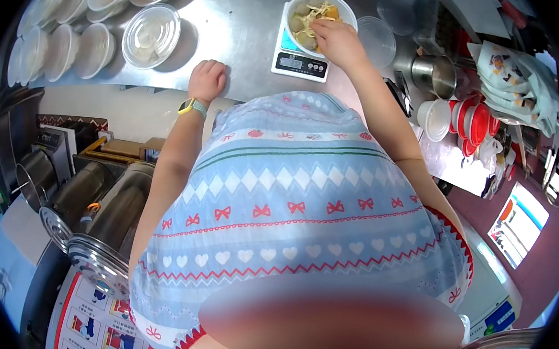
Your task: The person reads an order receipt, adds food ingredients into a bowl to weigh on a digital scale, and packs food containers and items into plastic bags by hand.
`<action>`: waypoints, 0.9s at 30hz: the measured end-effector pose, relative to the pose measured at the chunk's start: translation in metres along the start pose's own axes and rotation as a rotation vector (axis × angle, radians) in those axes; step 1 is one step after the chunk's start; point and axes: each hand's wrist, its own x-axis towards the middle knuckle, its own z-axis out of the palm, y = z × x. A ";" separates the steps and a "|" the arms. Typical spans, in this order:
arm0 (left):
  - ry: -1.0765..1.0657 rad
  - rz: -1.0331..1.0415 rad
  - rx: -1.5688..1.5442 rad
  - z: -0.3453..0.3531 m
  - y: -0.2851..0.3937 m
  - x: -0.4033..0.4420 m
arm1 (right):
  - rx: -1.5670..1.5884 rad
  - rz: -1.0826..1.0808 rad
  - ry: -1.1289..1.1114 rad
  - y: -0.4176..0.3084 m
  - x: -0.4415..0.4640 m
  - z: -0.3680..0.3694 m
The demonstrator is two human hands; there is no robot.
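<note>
A white round bowl (349, 18) stands on a digital kitchen scale (300, 67) with a lit display. Pale yellow shreds (317, 12), roundish greyish pieces and an orange piece fill it. My right hand (337, 41) reaches over the bowl's near right rim, fingertips pinched together on the shreds. On the counter's front edge rests my left hand (208, 79), fingers curled in and nothing visible in them. A watch with a yellow case (186, 106) is on that wrist. Left of it sits a lidded clear bowl (151, 36).
Several lidded bowls (60, 53) are stacked at the left of the steel counter (239, 16). Clear lids (375, 42) lie right of the scale. Further right are a metal pot (434, 76), red-rimmed containers (474, 120) and plastic bags (516, 87). Large steel cylinders (119, 202) stand below left.
</note>
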 end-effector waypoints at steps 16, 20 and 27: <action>0.045 0.018 -0.102 -0.055 -0.025 -0.039 | 0.287 0.331 -0.265 -0.099 0.082 -0.104; 0.036 0.029 -0.087 -0.066 0.004 -0.041 | 0.432 0.243 -0.054 -0.104 0.152 -0.121; 0.023 0.071 -0.167 -0.080 0.008 -0.037 | 0.213 -0.346 0.019 -0.187 0.414 -0.055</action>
